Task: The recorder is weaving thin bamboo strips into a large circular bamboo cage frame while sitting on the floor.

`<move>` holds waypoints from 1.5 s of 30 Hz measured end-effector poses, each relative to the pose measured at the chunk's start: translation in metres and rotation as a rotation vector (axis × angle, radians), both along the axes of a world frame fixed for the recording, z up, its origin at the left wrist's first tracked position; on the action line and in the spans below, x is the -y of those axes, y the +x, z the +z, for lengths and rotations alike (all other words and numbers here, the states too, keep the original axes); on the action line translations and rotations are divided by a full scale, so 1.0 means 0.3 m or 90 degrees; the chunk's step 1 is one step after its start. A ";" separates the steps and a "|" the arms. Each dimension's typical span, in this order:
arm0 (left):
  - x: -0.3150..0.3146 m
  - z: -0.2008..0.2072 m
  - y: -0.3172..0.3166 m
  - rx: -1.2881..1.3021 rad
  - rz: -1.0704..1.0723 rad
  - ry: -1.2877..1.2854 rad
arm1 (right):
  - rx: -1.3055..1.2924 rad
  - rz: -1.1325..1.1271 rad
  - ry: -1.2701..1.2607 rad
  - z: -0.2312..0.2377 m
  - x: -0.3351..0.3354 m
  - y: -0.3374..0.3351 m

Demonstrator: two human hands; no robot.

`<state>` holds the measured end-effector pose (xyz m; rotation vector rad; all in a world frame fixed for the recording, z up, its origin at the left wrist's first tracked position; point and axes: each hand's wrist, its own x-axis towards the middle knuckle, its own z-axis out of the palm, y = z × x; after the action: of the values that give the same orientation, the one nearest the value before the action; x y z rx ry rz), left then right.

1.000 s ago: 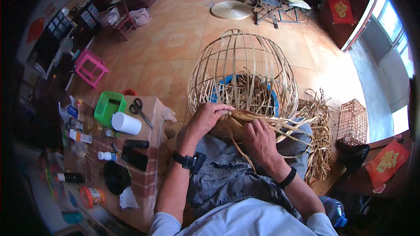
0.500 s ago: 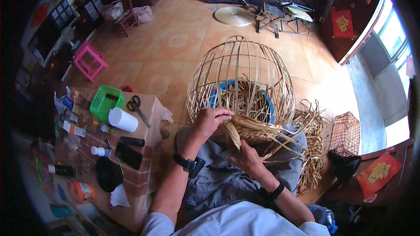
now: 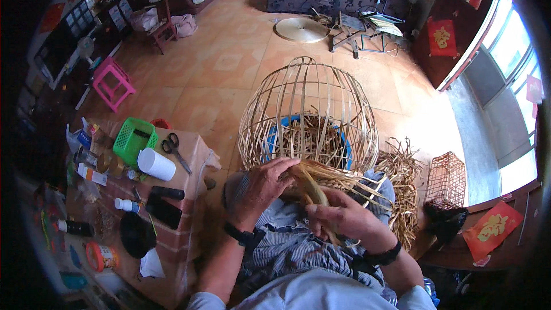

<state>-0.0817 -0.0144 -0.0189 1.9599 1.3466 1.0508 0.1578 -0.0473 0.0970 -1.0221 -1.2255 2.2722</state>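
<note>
Across my lap rests a large round basket [image 3: 369,132] of thin, open ribs, with braided straw along its near edge. My left hand [image 3: 261,189] is closed at that edge, pinching dried straw strips [image 3: 313,186]. Close by on the right, my right hand [image 3: 347,215] is also closed on the strips, thumb against curled fingers, as they bend down between both hands. Loose strip ends stick out to the right over my knee. Seen through the ribs, a blue basin [image 3: 272,139] full of dried straw [image 3: 315,138] stands on the floor.
To my left, a cloth-covered table [image 3: 192,181] bears scissors [image 3: 175,150], a white cup [image 3: 156,164], a green plastic basket [image 3: 133,138], bottles and a phone. A straw heap [image 3: 402,195] and a wire cage [image 3: 446,178] are at right. A pink stool [image 3: 113,84] stands farther off.
My right hand has come up and turned over, its fingers now curled around the strips. My left hand has shifted slightly down and left. The whole view has shifted a little.
</note>
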 end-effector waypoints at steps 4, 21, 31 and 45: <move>0.002 -0.061 0.044 0.003 0.152 -0.006 | -0.164 -0.206 0.095 0.115 -0.014 0.129; 0.002 -0.031 0.039 0.075 0.118 0.019 | 0.283 -0.068 0.571 -0.276 -0.244 -0.177; -0.099 -0.200 -0.035 -0.096 0.130 0.087 | -0.006 -0.048 0.475 -0.360 -0.307 -0.144; -0.063 -0.040 -0.012 0.091 0.030 -0.069 | -0.060 -0.303 0.363 -0.381 -0.261 -0.138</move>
<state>-0.0853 0.0045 -0.0308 1.7475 1.3486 1.0944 0.1164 0.0310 -0.0173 -0.8554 -1.3084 1.4733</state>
